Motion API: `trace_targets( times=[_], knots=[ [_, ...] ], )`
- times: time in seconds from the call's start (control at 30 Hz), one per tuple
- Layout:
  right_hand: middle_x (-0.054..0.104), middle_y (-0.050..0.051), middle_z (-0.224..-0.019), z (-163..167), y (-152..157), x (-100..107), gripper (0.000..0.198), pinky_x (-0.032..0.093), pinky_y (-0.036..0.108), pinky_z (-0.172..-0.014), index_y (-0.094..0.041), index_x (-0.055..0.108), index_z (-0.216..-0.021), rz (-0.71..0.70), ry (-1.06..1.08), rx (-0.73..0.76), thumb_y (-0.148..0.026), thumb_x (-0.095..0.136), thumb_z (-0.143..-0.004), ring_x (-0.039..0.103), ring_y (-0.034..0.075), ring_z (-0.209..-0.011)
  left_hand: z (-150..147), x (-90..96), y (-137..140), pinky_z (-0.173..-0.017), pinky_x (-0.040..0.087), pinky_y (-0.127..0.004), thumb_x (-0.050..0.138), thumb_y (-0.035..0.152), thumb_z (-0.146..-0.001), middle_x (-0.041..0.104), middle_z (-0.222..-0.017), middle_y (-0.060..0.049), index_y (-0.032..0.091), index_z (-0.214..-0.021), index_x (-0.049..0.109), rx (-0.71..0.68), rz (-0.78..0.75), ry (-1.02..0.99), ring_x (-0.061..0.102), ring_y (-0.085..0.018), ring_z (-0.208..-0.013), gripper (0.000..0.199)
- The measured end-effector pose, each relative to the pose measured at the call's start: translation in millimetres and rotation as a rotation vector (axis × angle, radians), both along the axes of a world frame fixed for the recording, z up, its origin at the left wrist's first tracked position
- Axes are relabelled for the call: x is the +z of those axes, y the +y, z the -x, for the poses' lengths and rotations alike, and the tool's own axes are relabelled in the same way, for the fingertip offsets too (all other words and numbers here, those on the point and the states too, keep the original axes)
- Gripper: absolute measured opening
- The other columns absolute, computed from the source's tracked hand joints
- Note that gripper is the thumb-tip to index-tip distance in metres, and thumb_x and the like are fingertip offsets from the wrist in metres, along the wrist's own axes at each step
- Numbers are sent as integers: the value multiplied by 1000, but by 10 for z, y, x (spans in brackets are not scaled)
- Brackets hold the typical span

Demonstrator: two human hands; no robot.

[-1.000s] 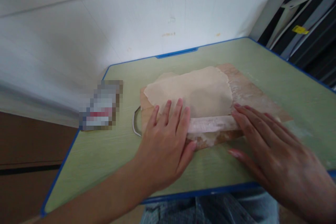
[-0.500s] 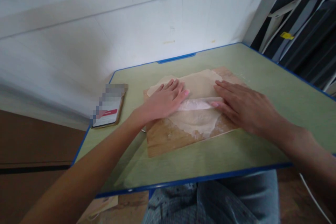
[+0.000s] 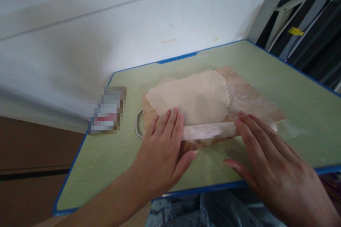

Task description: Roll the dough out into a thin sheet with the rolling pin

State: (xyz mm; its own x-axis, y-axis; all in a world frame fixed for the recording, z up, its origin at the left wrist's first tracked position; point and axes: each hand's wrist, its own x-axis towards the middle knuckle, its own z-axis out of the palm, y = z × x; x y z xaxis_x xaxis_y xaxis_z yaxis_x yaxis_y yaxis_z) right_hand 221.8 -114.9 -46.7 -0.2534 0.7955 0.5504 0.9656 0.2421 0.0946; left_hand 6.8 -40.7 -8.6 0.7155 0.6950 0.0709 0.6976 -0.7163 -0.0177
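A flour-dusted rolling pin (image 3: 209, 131) lies across the near edge of a thin sheet of dough (image 3: 194, 95). Under the dough is a wooden board (image 3: 247, 95), floury on its right side, with a metal handle (image 3: 137, 124) at its left. My left hand (image 3: 163, 145) rests its outstretched fingers over the pin's left end, thumb apart on the near side. My right hand (image 3: 269, 159) lies over the right part of the pin, fingers straight and thumb spread. Neither hand wraps round the pin; the palms hide parts of it.
The board sits on a green table (image 3: 128, 163) with a blue edge. A phone (image 3: 108, 111), blurred out, lies at the table's left. A white wall (image 3: 138, 32) rises behind. Dark panels and cables (image 3: 306, 25) stand at the back right.
Both hands and the rolling pin have come toward me, from the middle of the dough to its near edge. More of the dough and the board's right side now shows.
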Motion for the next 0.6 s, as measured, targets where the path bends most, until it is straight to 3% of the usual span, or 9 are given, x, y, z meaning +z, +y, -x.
trace_targets(
  times=[0.13, 0.27, 0.37, 0.47, 0.6],
  knots=[
    [57, 24, -126, -96, 334, 48, 62, 46, 48, -95, -3, 46, -128, 23, 2, 25, -51, 32, -92, 55, 32, -116, -134, 76, 368, -110, 27, -48, 15, 44, -97, 34, -147, -18, 2, -141, 33, 60, 104, 49, 29, -28, -138, 63],
    [58, 25, -124, -137, 558, 71, 64, 44, 47, -97, 0, 51, -122, 47, -7, 21, -52, 26, -93, 56, 32, -113, -239, 120, 617, -112, 22, -48, 17, 44, -98, 33, -148, -18, 3, -140, 34, 106, 39, 37, 24, -28, -140, 61],
    [60, 24, -120, -100, 450, 57, 65, 46, 47, -94, -1, 51, -121, 47, 11, 4, -54, 28, -91, 57, 33, -110, -227, 96, 487, -110, 25, -49, 20, 46, -97, 36, -146, -19, 4, -140, 35, 142, 36, 52, 30, -31, -137, 62],
    [58, 25, -122, -30, 205, 30, 63, 45, 49, -94, -1, 46, -127, 26, 22, -12, -52, 32, -91, 56, 34, -112, -157, 18, 184, -107, 30, -52, 22, 55, -94, 38, -144, -22, 1, -140, 35, 155, 0, 25, 37, -36, -132, 72],
    [54, 25, -128, 35, -65, -26, 65, 45, 50, -94, -1, 36, -137, 1, 29, -28, -49, 32, -92, 49, 35, -120, -92, -131, -199, -102, 33, -56, 14, 61, -91, 38, -142, -28, -4, -135, 39, 143, -194, -59, 38, -41, -130, 82]
  ],
)
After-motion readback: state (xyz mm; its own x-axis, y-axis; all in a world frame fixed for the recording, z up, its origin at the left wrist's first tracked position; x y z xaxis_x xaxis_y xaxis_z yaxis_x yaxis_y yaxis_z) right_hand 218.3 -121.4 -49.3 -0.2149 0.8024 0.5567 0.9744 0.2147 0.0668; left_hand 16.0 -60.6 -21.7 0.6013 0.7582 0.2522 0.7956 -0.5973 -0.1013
